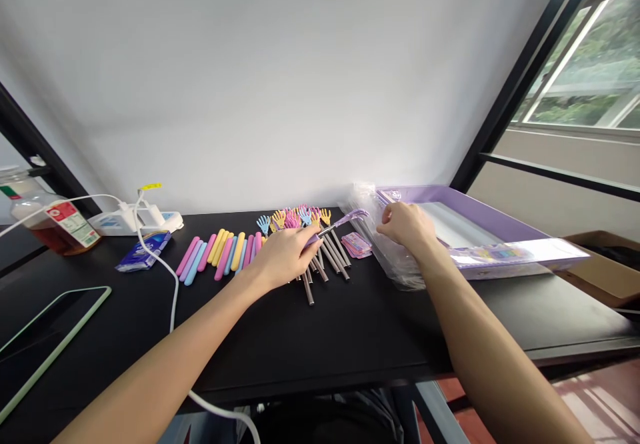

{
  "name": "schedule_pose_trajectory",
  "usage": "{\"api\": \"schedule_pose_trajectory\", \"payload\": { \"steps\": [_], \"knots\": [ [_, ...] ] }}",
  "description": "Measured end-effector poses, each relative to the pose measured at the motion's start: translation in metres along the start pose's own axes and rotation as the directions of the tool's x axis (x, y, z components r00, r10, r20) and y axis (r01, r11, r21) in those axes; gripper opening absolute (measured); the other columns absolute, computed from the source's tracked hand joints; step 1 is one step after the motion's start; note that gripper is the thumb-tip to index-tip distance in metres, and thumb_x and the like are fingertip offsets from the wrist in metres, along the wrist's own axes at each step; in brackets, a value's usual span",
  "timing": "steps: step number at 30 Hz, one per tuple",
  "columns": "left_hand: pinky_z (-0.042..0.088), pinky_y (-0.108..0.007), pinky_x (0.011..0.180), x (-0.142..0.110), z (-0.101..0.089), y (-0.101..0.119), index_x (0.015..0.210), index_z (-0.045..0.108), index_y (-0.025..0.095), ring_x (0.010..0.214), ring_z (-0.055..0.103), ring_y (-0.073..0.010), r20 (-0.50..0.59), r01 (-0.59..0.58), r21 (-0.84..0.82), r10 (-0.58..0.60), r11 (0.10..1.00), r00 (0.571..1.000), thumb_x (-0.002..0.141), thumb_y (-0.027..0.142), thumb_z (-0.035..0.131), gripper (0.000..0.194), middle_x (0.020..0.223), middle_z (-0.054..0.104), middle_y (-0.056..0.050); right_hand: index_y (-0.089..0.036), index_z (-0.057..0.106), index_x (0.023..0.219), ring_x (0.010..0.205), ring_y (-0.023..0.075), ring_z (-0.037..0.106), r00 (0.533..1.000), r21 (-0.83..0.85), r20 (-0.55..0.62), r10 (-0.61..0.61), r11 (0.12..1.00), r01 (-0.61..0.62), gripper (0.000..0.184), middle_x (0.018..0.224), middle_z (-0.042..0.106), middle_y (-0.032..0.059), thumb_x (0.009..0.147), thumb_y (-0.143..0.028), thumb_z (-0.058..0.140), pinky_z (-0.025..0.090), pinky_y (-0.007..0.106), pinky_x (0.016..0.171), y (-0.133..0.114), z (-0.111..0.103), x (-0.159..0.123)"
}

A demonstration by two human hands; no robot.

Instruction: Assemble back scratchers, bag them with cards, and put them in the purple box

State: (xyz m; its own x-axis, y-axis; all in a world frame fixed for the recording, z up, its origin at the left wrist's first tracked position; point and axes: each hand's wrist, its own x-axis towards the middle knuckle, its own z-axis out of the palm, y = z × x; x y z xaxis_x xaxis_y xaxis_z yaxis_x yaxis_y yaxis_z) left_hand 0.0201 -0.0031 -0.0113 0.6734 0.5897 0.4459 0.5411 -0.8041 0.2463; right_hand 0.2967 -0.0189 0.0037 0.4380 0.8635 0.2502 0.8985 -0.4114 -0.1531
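My left hand (286, 254) is closed around the purple handle of a back scratcher (345, 219), whose hand-shaped head points right. Behind and below it lie several back scratcher heads with metal rods (330, 254), in blue, yellow and pink. Loose handles (224, 251) in pink, yellow, blue and purple lie in a row left of my left hand. My right hand (407, 225) has its fingers pinched at a pile of clear plastic bags (395, 261); the fingertips are partly hidden. Small pink printed cards (357, 245) lie between the rods and the bags.
A purple tray (505, 225) stands at the right, with a clear printed strip (520, 252) across its near edge. To the left are a power strip (117, 223), a white cable (176, 284), a blue packet (143, 252), a bottle (55, 221) and a tablet (50, 331).
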Motion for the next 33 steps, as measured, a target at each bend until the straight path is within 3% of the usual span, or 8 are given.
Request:
{"api": "schedule_pose_trajectory", "payload": {
  "steps": [13,18,26,29,31,33],
  "knots": [
    [0.042,-0.028,0.062,-0.001,-0.001,0.0,0.114,0.061,0.022,0.073,0.065,-0.0194,0.015,-0.003,0.014,0.003,1.0,1.0,0.102,0.036,0.04,0.028,0.083,0.07,-0.003,-0.018,0.07,0.083,0.076,0.0269,0.066,0.995,0.015,-0.04,-0.086,0.996,0.087,0.014,0.081,0.069,0.0117,0.07,-0.016,0.062,0.039,0.031,0.056,-0.001,0.005,-0.001],
    [0.041,-0.028,0.062,-0.002,0.0,-0.001,0.115,0.062,0.021,0.075,0.066,-0.0201,0.015,0.003,0.017,-0.004,1.0,1.0,0.102,0.036,0.04,0.029,0.084,0.07,-0.004,-0.021,0.068,0.085,0.074,0.0265,0.065,0.993,0.1,-0.119,-0.029,0.994,0.041,0.018,0.078,0.069,0.0092,0.069,-0.016,0.061,0.037,0.031,0.056,-0.006,-0.007,-0.007],
    [0.035,-0.028,0.057,-0.003,-0.001,-0.001,0.112,0.061,0.021,0.066,0.061,-0.0178,0.005,0.009,0.008,-0.009,1.0,1.0,0.102,0.035,0.041,0.027,0.076,0.066,-0.002,-0.022,0.06,0.074,0.072,0.0263,0.063,0.986,0.165,-0.156,0.064,0.986,-0.038,0.009,0.077,0.069,0.0077,0.068,-0.023,0.067,0.034,0.032,0.057,-0.004,-0.016,-0.009],
    [0.033,-0.028,0.055,-0.002,-0.002,0.001,0.108,0.061,0.021,0.059,0.057,-0.0159,-0.007,0.025,-0.084,-0.026,0.996,1.0,0.102,0.036,0.041,0.025,0.069,0.061,0.0,-0.022,0.058,0.071,0.067,0.0251,0.061,0.972,0.168,-0.231,0.042,0.986,-0.003,0.008,0.074,0.068,0.0078,0.068,-0.02,0.065,0.034,0.033,0.057,-0.004,-0.018,-0.011],
    [0.034,-0.027,0.053,0.0,-0.002,0.003,0.102,0.06,0.02,0.054,0.054,-0.0142,0.001,0.085,-0.251,-0.087,0.964,0.996,0.102,0.04,0.041,0.027,0.064,0.057,0.001,-0.023,0.056,0.071,0.064,0.0227,0.058,0.941,0.221,-0.337,-0.015,0.971,0.094,0.008,0.069,0.065,0.0055,0.069,-0.019,0.063,0.035,0.033,0.059,-0.009,-0.022,-0.015],
    [0.039,-0.026,0.052,0.003,-0.003,0.005,0.1,0.057,0.02,0.053,0.057,-0.0129,0.035,0.18,-0.522,-0.19,0.834,0.981,0.102,0.045,0.043,0.029,0.069,0.06,0.001,-0.023,0.052,0.071,0.061,0.0191,0.055,0.883,0.332,-0.459,-0.097,0.903,0.272,0.01,0.064,0.061,0.0023,0.072,-0.021,0.062,0.039,0.032,0.062,-0.019,-0.024,-0.022]
  ]
}}
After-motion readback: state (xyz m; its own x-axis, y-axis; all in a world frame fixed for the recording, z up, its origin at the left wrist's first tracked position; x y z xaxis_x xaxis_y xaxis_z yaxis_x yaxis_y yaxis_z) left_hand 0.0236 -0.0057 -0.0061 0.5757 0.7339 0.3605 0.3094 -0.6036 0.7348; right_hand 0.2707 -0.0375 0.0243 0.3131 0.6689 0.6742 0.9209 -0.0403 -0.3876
